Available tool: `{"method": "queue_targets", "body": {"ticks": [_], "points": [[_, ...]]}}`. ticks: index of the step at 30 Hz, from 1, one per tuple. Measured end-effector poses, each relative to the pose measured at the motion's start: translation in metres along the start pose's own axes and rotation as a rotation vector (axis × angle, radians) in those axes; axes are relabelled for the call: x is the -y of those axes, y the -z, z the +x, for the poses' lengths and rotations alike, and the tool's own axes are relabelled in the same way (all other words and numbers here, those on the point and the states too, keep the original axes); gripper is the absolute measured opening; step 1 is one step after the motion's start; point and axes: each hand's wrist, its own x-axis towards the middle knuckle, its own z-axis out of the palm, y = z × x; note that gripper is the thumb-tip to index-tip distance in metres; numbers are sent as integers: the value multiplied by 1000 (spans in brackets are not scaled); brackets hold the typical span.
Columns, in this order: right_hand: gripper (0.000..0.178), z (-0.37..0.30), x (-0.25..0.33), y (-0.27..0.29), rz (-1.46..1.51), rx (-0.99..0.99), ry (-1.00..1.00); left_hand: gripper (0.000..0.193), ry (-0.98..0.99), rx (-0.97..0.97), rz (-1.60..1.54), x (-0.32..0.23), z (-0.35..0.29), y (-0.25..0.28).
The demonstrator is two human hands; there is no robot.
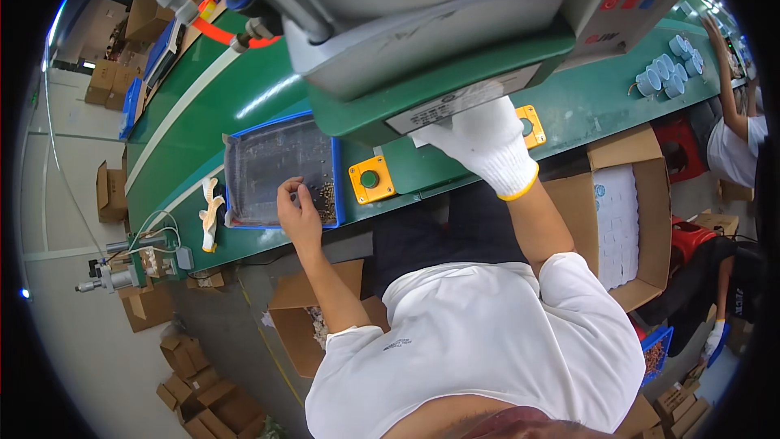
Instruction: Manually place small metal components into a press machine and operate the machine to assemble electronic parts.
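My bare left hand (301, 213) is over the near right part of a shallow blue tray (339, 183). Its fingers are bent, with thumb and fingertips close together; anything between them is too small to make out. Beside it, small brass-coloured parts (327, 202) lie heaped in the tray's corner. My right hand (485, 146), in a white knit glove with a yellow cuff, reaches under the green and grey head of a machine (439, 73). The machine hides its fingertips, so its grip does not show. Yellow boxes with green push buttons (370, 179) flank the machine's base.
A single glove (211, 215) lies left of the tray on the green bench (183, 167). Light-blue cups (670, 73) stand at the far right. An open carton (650, 195) with white contents is by my right arm. Other people (735, 134) are on the right.
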Motion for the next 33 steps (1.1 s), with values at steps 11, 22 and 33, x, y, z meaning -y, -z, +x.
{"method": "queue_targets", "body": {"ticks": [11, 22, 33], "points": [[27, -71, -154, -56, 244, -711, 489, 11, -588, -54, -78, -65, -45, -38], [14, -37, -134, -49, 282, -777, 510, 10, -592, 21, -157, -81, -21, -38], [6, -52, -142, -51, 65, -807, 455, 9, -630, -98, -72, -82, -36, -47]]}}
